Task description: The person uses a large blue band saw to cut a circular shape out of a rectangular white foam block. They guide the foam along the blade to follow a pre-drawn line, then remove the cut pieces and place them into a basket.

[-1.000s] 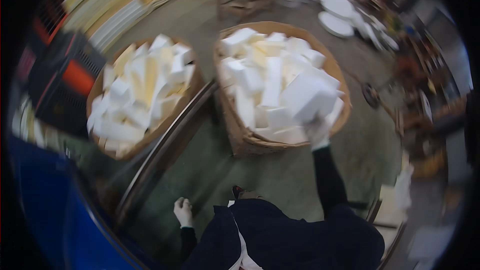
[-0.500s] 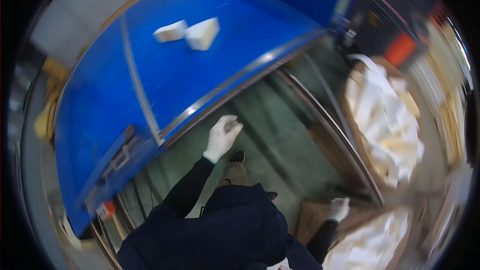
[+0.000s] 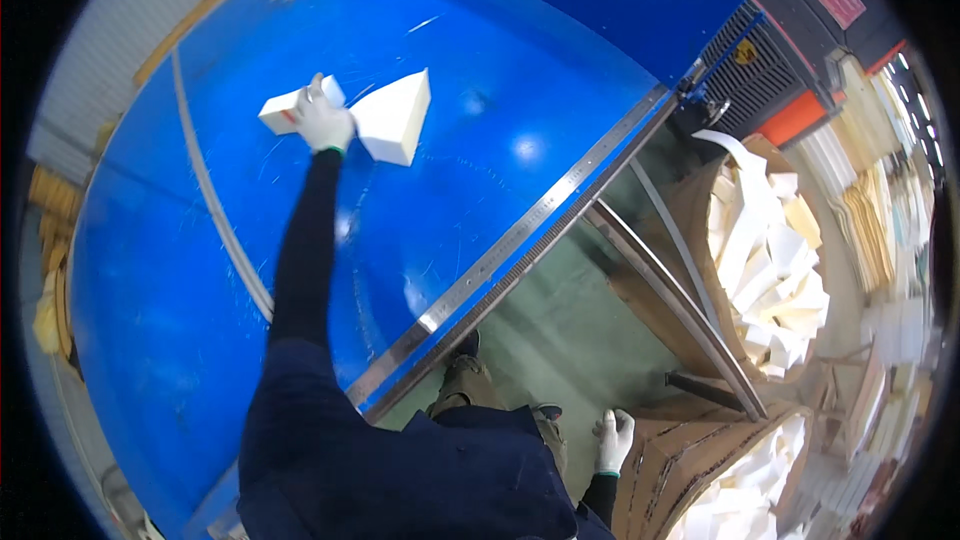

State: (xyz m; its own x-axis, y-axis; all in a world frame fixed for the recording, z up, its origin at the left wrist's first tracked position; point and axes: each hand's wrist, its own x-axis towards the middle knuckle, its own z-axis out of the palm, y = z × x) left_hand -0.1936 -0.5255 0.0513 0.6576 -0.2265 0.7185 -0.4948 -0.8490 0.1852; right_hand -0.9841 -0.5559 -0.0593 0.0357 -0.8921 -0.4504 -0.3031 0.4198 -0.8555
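My left hand (image 3: 325,120), in a white glove, reaches far over the blue tabletop (image 3: 480,80). It grips the smaller white foam block (image 3: 281,114), partly hiding it, with the fingers laid across its top. Just to the right of the hand stands a larger, wedge-shaped white foam block (image 3: 393,120). My right hand (image 3: 613,440), gloved too, hangs low beside a cardboard box, its fingers loosely curled and nothing visible in them.
Metal strips (image 3: 540,210) edge and cross the table. On the right, two cardboard boxes hold white foam offcuts (image 3: 770,270). Behind them stand a dark machine with an orange panel (image 3: 797,118) and stacked sheets (image 3: 865,220). A slanting metal leg (image 3: 680,305) stands under the table.
My left hand has gone from below the table's near edge up onto the smaller foam block. The view has shifted over the table; my right hand stays low, its fingers still curled.
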